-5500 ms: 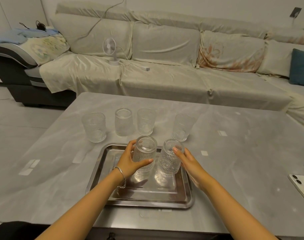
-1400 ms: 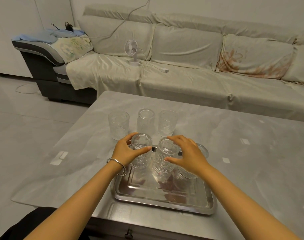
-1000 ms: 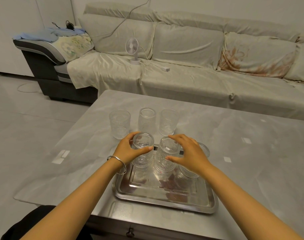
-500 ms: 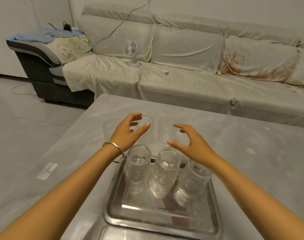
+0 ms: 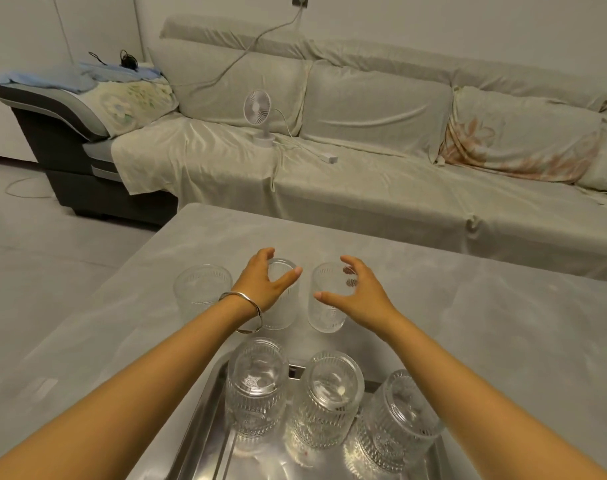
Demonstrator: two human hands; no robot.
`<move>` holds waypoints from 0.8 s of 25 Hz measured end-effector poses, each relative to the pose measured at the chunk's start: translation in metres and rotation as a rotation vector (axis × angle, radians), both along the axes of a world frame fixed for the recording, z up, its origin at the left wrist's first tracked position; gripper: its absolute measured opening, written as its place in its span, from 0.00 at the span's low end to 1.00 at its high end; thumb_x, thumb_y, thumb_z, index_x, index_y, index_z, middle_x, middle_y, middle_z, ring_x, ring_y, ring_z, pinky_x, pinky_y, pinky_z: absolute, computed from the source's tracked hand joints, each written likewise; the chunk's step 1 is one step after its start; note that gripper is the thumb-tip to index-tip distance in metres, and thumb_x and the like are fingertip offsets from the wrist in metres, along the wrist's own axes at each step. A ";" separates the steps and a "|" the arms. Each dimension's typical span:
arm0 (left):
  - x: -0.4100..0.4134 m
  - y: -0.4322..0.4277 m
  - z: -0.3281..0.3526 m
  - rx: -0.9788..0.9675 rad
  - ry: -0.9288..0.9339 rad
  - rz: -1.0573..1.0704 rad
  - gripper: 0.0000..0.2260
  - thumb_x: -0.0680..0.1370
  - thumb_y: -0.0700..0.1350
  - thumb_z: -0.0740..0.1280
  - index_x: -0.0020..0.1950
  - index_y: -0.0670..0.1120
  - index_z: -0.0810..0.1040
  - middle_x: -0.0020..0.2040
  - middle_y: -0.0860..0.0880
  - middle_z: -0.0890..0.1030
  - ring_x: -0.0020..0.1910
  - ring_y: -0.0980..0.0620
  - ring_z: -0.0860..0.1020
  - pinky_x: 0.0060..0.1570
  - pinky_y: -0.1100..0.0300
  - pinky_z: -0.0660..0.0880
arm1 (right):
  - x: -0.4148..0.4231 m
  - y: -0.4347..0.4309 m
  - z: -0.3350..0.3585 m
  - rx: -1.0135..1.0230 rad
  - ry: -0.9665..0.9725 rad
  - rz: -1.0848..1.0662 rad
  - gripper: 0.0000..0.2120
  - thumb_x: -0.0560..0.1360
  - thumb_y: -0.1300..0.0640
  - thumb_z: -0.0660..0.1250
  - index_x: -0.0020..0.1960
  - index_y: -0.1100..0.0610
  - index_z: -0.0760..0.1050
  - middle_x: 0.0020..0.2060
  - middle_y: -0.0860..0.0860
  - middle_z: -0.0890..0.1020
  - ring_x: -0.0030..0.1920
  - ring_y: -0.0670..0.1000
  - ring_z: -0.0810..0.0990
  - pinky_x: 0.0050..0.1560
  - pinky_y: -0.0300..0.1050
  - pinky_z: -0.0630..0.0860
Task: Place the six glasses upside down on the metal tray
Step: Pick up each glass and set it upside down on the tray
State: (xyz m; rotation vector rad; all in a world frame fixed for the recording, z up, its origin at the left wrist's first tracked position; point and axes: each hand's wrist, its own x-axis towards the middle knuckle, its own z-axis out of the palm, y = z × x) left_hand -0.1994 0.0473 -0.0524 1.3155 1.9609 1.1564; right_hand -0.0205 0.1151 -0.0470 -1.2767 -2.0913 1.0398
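Left hand (image 5: pixel 265 284) spread wide, fingers curled over the rim of the middle upright glass (image 5: pixel 280 308), thumb out toward the right; not yet closed on it, contact at the far rim hard to judge. Silver bangle (image 5: pixel 246 311) loose at that wrist. Right hand (image 5: pixel 355 294) likewise spread, cupped around the right upright glass (image 5: pixel 326 306), fingertips showing through the ribbed wall on its far side, thumb pointing left across its front (touching or just shy of it, cannot tell). Third upright glass (image 5: pixel 202 292) standing free at the left of the row, just beside the middle one.

Nearer the body, three ribbed glasses already mouth-down in a row along the far edge of the metal tray (image 5: pixel 205 441): left inverted glass (image 5: pixel 257 388), middle inverted glass (image 5: pixel 328 400), right inverted glass (image 5: pixel 399 424), close together, bases up. Near half of the tray bare and reflective.

All of it on a pale grey marbled table (image 5: pixel 485 323). Beyond the table, a long sofa (image 5: pixel 381 188) under a cream cover, with a small white desk fan (image 5: pixel 258 114) standing on the seat, its cord trailing up the wall. Blue folded cloth (image 5: pixel 52 77) on the dark armrest at far left.
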 end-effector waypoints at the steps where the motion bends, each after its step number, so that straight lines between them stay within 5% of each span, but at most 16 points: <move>1: 0.000 -0.001 0.000 0.006 -0.007 0.004 0.32 0.73 0.56 0.65 0.72 0.45 0.58 0.73 0.44 0.63 0.71 0.44 0.64 0.66 0.52 0.64 | 0.001 -0.002 0.001 0.034 -0.003 -0.012 0.42 0.63 0.47 0.77 0.71 0.50 0.61 0.69 0.53 0.69 0.62 0.50 0.71 0.56 0.41 0.67; 5: 0.001 -0.016 0.015 0.037 -0.021 0.018 0.30 0.74 0.56 0.64 0.71 0.45 0.60 0.73 0.45 0.65 0.70 0.45 0.65 0.65 0.52 0.64 | 0.016 -0.017 0.023 0.100 0.111 -0.099 0.35 0.63 0.49 0.78 0.66 0.48 0.68 0.61 0.53 0.74 0.54 0.49 0.75 0.52 0.43 0.73; 9: 0.022 -0.050 0.052 0.148 -0.070 -0.063 0.32 0.69 0.62 0.64 0.69 0.48 0.64 0.68 0.51 0.70 0.66 0.53 0.68 0.60 0.61 0.63 | 0.041 -0.047 0.068 -0.102 0.587 -0.227 0.26 0.64 0.48 0.76 0.60 0.46 0.73 0.58 0.53 0.78 0.56 0.51 0.80 0.51 0.48 0.79; 13: 0.058 -0.095 0.081 0.158 -0.418 -0.171 0.32 0.61 0.66 0.65 0.59 0.48 0.73 0.57 0.52 0.79 0.58 0.53 0.77 0.57 0.61 0.72 | 0.055 -0.095 0.096 -0.387 0.836 -0.032 0.37 0.63 0.47 0.76 0.69 0.55 0.69 0.64 0.54 0.79 0.64 0.53 0.77 0.59 0.54 0.77; 17: 0.069 -0.146 0.094 0.233 -0.789 -0.124 0.31 0.59 0.62 0.71 0.57 0.49 0.77 0.56 0.46 0.81 0.54 0.48 0.81 0.49 0.55 0.80 | 0.066 -0.147 0.096 -0.425 0.775 0.158 0.28 0.68 0.54 0.70 0.67 0.53 0.70 0.60 0.54 0.82 0.60 0.53 0.81 0.60 0.51 0.77; 20: 0.063 -0.180 0.093 0.236 -0.820 -0.125 0.30 0.61 0.60 0.71 0.60 0.50 0.76 0.56 0.47 0.82 0.52 0.48 0.82 0.45 0.55 0.81 | 0.069 -0.178 0.089 -0.391 0.492 0.283 0.22 0.69 0.47 0.72 0.62 0.45 0.74 0.57 0.45 0.84 0.59 0.46 0.81 0.58 0.41 0.77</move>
